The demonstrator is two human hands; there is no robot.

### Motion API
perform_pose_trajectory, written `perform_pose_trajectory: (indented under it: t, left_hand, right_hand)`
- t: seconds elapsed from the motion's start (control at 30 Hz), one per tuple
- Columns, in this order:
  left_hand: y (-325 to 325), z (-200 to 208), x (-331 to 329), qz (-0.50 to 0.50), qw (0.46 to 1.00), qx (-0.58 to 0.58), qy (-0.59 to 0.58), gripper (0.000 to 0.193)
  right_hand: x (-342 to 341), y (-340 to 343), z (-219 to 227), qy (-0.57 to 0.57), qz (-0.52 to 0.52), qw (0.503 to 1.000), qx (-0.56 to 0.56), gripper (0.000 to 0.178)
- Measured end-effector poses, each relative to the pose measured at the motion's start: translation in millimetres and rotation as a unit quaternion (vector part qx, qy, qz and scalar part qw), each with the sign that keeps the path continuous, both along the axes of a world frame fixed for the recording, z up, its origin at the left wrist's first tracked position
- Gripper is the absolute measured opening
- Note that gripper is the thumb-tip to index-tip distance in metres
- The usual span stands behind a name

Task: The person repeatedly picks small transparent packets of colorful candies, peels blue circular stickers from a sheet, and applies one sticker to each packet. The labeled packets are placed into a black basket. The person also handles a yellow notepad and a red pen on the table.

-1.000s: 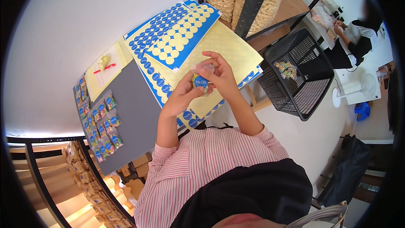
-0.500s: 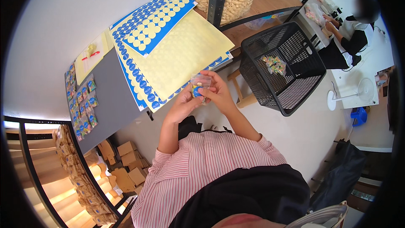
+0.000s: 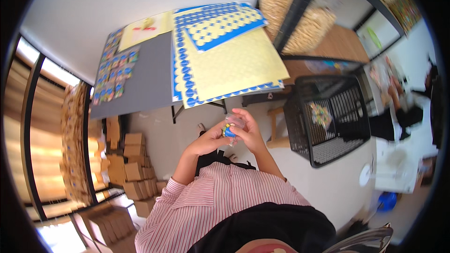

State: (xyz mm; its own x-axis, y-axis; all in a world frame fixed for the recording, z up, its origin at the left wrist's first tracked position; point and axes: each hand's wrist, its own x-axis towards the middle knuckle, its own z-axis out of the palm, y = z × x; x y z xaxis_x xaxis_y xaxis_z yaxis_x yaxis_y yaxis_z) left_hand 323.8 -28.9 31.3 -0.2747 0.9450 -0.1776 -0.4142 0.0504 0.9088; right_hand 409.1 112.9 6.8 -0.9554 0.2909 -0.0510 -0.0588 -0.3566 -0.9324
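Both my hands are in front of my striped shirt, just beyond the near edge of the grey table (image 3: 151, 72). Between them is a small clear plastic bag (image 3: 236, 120) with colourful contents and a round blue sticker (image 3: 229, 131) on its front. My left hand (image 3: 209, 139) grips the bag's left side with bent fingers. My right hand (image 3: 248, 133) closes on its other side, the thumb over the sticker. On the table lie sheets of round blue stickers (image 3: 187, 72), partly covered by a large pale yellow sheet (image 3: 239, 68).
Similar small bags (image 3: 112, 75) lie in rows at the table's left. A black basket (image 3: 300, 126) at right holds one larger bag (image 3: 320, 115), with a wooden stool (image 3: 277, 129) beside it. Cardboard boxes (image 3: 136, 171) stand below left. Another person's arm (image 3: 396, 93) shows far right.
The view has turned, so the table and basket sit differently in it. My hands now appear lower, apart from the sheets' edge. Both still hold the small bag.
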Motion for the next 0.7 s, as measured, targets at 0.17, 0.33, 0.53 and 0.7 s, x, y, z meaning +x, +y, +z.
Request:
perform_pose_trajectory:
  t: [0.17,0.33,0.53,0.7]
  left_hand:
    - [-31,-11,2,0.114,0.993,0.015,0.04,0.047]
    - [-61,-15,-20,0.228,0.97,-0.032,0.074,0.04]
    - [-100,-26,-67,0.375,0.926,0.034,0.031,0.031]
    - [-145,-30,-122,0.45,0.892,0.022,0.044,0.033]
  right_hand:
    - [-27,-26,23,-0.057,0.071,0.996,0.013,0.045]
    - [-65,-50,11,0.001,0.062,0.995,0.072,0.041]
    - [-134,-84,28,-0.002,0.072,0.997,0.028,0.036]
    - [-197,-133,10,-0.029,0.129,0.987,0.086,0.029]
